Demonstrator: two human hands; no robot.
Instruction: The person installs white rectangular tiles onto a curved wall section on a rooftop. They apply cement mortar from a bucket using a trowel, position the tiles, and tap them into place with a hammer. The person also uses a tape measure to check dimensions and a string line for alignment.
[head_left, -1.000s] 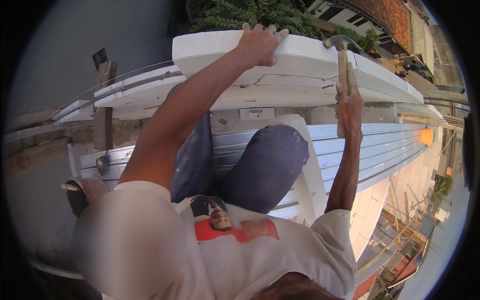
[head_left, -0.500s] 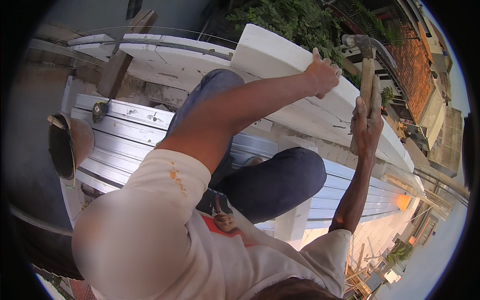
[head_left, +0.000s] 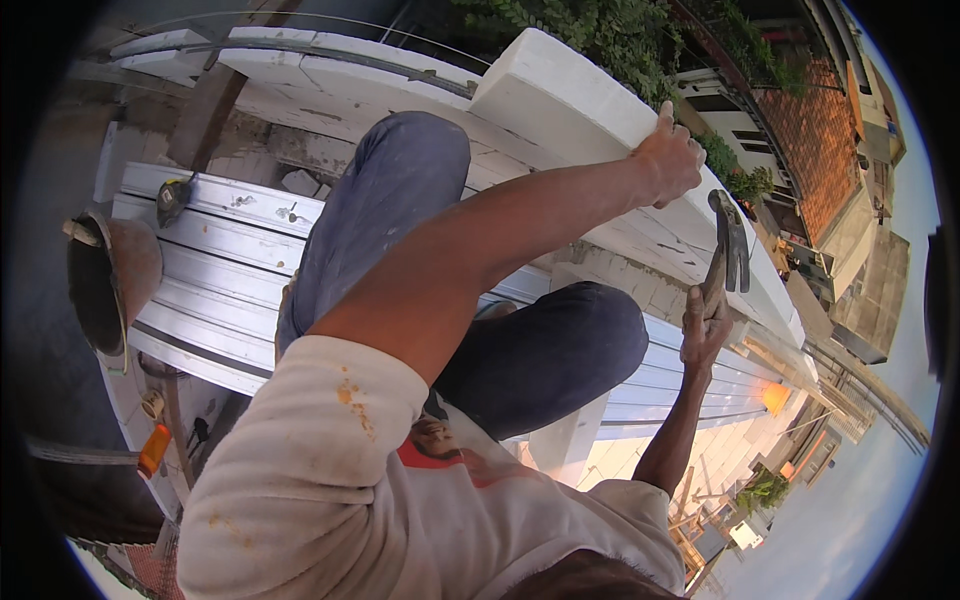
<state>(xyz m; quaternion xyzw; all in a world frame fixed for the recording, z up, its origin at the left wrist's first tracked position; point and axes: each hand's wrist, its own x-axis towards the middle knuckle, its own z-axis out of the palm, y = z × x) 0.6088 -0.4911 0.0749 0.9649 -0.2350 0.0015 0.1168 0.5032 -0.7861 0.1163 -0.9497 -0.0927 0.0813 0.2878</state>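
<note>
My left hand (head_left: pixel 670 158) grips the upper edge of a thick white block (head_left: pixel 555 90) on top of the wall, fingers curled over it. In my right hand (head_left: pixel 704 330) is a claw hammer (head_left: pixel 728 240), its head just below my left hand and in front of the block's face. The handle is mostly hidden along its length. My bent knees (head_left: pixel 400 170) are beneath my arms, over ribbed silver metal sheets (head_left: pixel 215 250).
On the left are a tape measure (head_left: pixel 173 200), a bucket (head_left: pixel 130 275), an orange-handled tool (head_left: pixel 153 450) and a wooden post (head_left: pixel 200 120). An orange container (head_left: pixel 774 398) sits at the far right of the sheets. Foliage and tiled roofs (head_left: pixel 800 150) lie beyond the wall.
My view has swung round, so the wall slants more steeply. The hammer has dropped from upright above my right hand to a lower, tilted position. My left hand still stays on the block.
</note>
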